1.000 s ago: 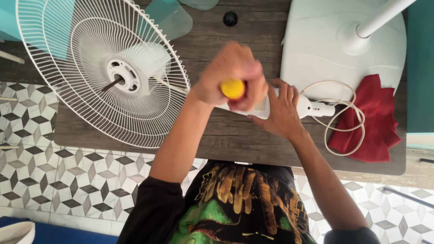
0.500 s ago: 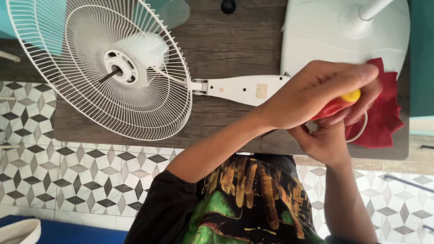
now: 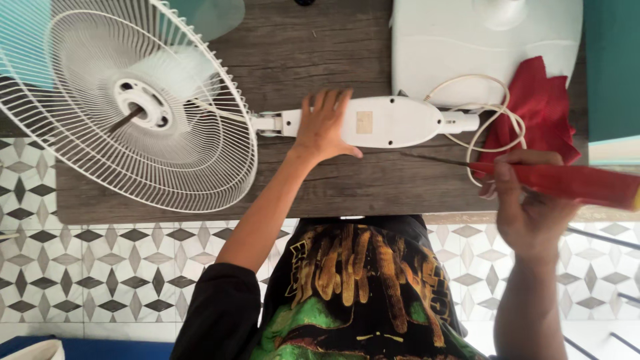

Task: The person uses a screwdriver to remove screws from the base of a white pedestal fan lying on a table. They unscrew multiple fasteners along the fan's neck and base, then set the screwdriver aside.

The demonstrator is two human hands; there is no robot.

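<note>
Red-handled screwdriver [image 3: 553, 181] sits gripped in the right hand [image 3: 527, 207], its thin shaft pointing toward the white fan neck [image 3: 387, 121], while the left hand [image 3: 325, 128] lies spread and flat on that neck, pinning it to the wooden table [image 3: 313, 40]. Beyond the neck, the wire fan guard [image 3: 127, 107] lies to one side and the white base [image 3: 467, 40], coiled cord [image 3: 490, 120] and red cloth [image 3: 540, 110] to the other. This looks like steadying the neck between screws; the next move calls for setting the tip squarely on a screw head.

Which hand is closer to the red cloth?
The right hand. It holds a red-handled screwdriver just below the red cloth, by the table edge. The left hand is far off, resting flat on the white fan neck.
</note>
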